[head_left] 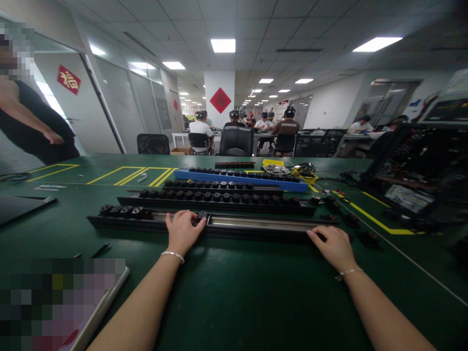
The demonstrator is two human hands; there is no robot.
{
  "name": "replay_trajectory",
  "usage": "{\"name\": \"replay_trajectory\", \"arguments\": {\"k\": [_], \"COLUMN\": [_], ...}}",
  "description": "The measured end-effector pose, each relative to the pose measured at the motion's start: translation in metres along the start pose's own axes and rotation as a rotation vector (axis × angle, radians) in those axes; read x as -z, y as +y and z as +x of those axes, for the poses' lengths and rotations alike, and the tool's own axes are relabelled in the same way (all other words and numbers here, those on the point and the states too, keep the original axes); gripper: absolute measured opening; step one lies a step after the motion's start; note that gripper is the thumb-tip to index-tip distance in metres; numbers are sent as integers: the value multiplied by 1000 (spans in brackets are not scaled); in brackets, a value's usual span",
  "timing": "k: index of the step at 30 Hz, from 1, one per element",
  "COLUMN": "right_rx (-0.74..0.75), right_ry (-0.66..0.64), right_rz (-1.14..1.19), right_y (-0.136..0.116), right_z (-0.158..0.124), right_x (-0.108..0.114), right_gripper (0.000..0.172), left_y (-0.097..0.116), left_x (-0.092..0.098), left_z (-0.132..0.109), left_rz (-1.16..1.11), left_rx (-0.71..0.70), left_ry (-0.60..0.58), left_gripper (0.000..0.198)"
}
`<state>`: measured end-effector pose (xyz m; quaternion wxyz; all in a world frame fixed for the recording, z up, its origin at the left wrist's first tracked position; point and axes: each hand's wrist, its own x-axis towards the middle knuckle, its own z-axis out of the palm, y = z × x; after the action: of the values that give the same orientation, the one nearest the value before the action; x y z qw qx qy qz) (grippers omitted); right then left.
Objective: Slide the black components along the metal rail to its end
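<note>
A long black rail (256, 233) with a shiny metal channel lies across the green table in front of me. Several round-topped black socket modules (126, 211) sit in its left end. My left hand (184, 229) is at the middle of the rail, thumb and fingers closed around one black socket module (203, 215) in the channel. Toward the right end, my right hand (333, 244) grips the rail, with the thumb at its near side and the fingers bent over the top. The far side of that grip is hidden.
Behind lie another filled black rail (219, 201), a blue rail (292, 185) and a metal bowl (277, 169). Loose black parts (367, 238) lie at right, near a dark open-framed machine (402, 170). A pen (100, 250) is at left. A person (32, 117) stands beyond the left edge.
</note>
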<state>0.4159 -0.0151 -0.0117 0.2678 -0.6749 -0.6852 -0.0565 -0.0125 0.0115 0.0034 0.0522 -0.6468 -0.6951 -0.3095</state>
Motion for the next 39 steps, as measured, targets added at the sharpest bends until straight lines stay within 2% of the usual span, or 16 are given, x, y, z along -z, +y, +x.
{"name": "replay_trajectory", "arguments": {"k": [39], "right_rx": [-2], "right_ry": [5], "right_rz": [-15], "right_y": [-2], "right_z": [0], "right_x": [1], "right_gripper": [45], "left_y": [5], "left_x": [3], "left_z": [-2], "left_rz": [-33], "left_rx": [-93], "left_ry": [-36], "left_gripper": [25]}}
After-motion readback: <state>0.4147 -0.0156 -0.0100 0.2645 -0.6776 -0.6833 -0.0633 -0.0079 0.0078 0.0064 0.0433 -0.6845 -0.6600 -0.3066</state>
